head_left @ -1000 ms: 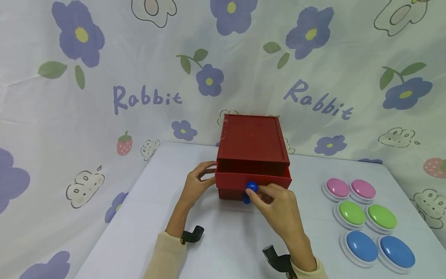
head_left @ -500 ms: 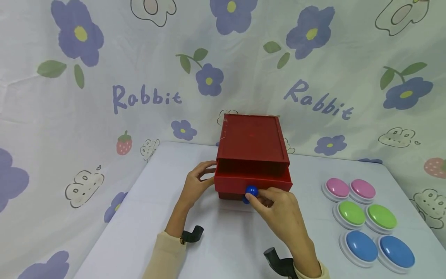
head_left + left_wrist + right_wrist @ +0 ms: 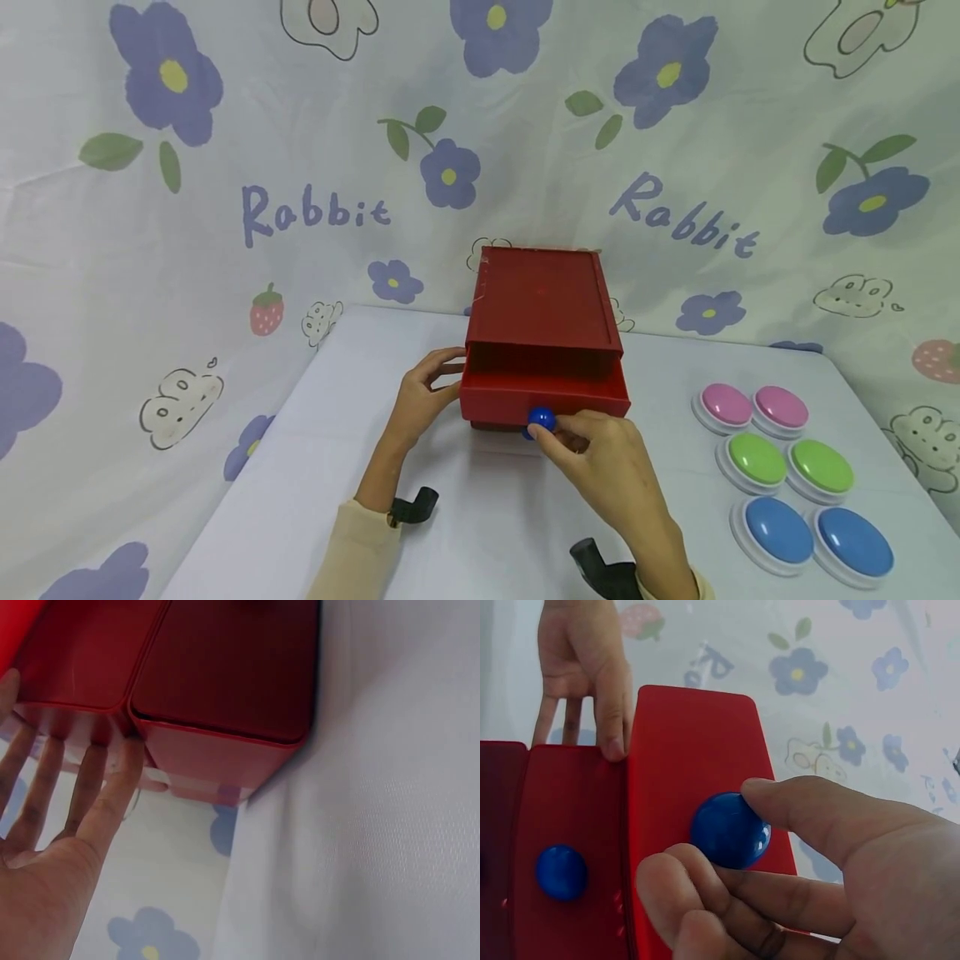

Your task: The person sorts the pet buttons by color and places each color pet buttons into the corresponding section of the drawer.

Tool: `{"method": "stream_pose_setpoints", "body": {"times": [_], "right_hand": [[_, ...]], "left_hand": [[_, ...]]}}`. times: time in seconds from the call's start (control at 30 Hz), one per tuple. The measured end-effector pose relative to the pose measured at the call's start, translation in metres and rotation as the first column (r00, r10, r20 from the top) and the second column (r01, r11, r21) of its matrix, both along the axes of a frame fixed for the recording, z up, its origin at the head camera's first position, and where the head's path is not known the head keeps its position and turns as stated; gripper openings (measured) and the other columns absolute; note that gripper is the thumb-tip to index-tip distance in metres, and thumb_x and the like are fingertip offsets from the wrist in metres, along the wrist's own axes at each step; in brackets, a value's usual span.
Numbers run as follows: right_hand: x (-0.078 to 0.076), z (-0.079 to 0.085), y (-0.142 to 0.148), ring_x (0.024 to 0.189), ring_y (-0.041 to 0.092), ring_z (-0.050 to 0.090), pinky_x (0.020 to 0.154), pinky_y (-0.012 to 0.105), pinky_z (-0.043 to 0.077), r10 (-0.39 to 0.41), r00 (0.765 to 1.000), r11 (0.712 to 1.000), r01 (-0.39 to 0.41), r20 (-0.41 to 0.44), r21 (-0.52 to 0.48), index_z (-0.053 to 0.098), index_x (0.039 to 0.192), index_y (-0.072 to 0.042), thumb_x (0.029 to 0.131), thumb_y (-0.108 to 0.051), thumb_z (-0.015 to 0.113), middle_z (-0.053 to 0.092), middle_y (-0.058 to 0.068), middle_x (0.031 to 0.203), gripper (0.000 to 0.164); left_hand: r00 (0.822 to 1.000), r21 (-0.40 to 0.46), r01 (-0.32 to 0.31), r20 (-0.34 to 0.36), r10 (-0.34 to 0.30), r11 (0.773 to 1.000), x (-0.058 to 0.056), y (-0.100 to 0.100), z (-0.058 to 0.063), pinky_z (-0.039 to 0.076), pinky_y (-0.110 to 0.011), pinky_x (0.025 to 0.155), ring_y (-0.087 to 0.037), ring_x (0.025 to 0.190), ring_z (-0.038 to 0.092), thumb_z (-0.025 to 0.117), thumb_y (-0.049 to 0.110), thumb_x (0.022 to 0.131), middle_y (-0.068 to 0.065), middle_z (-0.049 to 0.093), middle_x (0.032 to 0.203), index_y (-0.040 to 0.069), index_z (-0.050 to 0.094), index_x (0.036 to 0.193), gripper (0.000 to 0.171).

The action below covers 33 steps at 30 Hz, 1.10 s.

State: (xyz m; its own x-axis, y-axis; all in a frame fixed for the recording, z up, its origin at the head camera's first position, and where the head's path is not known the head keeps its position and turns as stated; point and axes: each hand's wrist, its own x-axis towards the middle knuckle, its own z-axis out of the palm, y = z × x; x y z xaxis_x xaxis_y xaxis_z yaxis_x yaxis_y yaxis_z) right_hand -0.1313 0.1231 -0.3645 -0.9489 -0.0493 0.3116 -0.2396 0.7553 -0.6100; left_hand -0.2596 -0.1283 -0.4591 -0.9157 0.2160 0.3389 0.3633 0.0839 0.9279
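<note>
A small red drawer cabinet (image 3: 543, 296) stands on the table. Its top drawer (image 3: 495, 407) is pulled part way out, and no contents show in the visible part of its inside. My right hand (image 3: 611, 454) pinches the round blue knob (image 3: 730, 830) of that drawer between thumb and fingers. Below it, a second drawer with its own blue knob (image 3: 561, 872) sits further back. At the cabinet's left side is my left hand (image 3: 422, 400), fingers extended and fingertips (image 3: 133, 750) against the red side in the left wrist view.
Pink, green and blue push buttons on white bases, such as the blue button (image 3: 780, 529), stand in pairs on the table's right side. Behind the cabinet hangs a printed cloth (image 3: 315, 125). A white cover (image 3: 480, 533) lies over the table.
The top drawer has slid further out toward me, my right hand moving with its knob. More of the drawer's inside shows. My left hand has stayed at the cabinet's side.
</note>
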Motion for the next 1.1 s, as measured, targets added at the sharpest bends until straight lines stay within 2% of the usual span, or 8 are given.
{"method": "stream_pose_setpoints", "body": {"times": [0.27, 0.6, 0.77, 1.1], "right_hand": [[0.004, 0.004, 0.0, 0.069, 0.007, 0.062, 0.065, 0.024, 0.057, -0.002, 0.997, 1.0, 0.002, 0.076, -0.005, 0.081, 0.09, -0.013, 0.085, -0.033, 0.081, 0.069, -0.01, 0.076, 0.02], [0.009, 0.007, 0.0, 0.068, 0.006, 0.063, 0.067, 0.027, 0.06, -0.008, 0.997, 1.0, 0.007, 0.083, 0.008, 0.081, 0.088, -0.018, 0.083, -0.033, 0.083, 0.068, -0.014, 0.076, 0.016], [0.012, 0.009, 0.0, 0.069, 0.005, 0.063, 0.067, 0.027, 0.06, 0.011, 0.994, 1.0, -0.011, 0.108, -0.004, 0.082, 0.09, -0.016, 0.084, -0.033, 0.082, 0.069, -0.013, 0.076, 0.018], [0.017, 0.013, -0.001, 0.069, 0.005, 0.062, 0.067, 0.026, 0.059, 0.015, 0.993, 1.0, -0.014, 0.12, -0.005, 0.081, 0.088, -0.017, 0.084, -0.032, 0.083, 0.067, -0.014, 0.074, 0.015]], "left_hand": [[1.0, -0.002, -0.002, 0.004, 0.002, 1.0, 0.001, 0.0, -0.002, 0.057, -0.033, 0.09, -0.023, 0.119, 0.06, 0.075, 0.015, 0.092, 0.001, 0.057, 0.136, 0.018, 0.061, 0.136, 0.046], [1.0, -0.01, 0.004, 0.012, -0.004, 1.0, 0.0, 0.001, 0.0, 0.056, -0.033, 0.091, -0.033, 0.122, 0.058, 0.07, 0.006, 0.093, -0.008, 0.055, 0.14, 0.009, 0.058, 0.138, 0.047], [1.0, -0.019, 0.0, 0.013, 0.0, 1.0, -0.001, 0.002, -0.001, 0.056, -0.034, 0.092, -0.036, 0.122, 0.057, 0.069, 0.004, 0.093, -0.012, 0.054, 0.141, 0.005, 0.056, 0.14, 0.048], [1.0, 0.005, 0.004, -0.003, -0.004, 1.0, 0.0, 0.0, -0.002, 0.056, -0.034, 0.091, -0.026, 0.119, 0.06, 0.073, 0.013, 0.093, -0.001, 0.058, 0.136, 0.017, 0.061, 0.136, 0.045]]}}
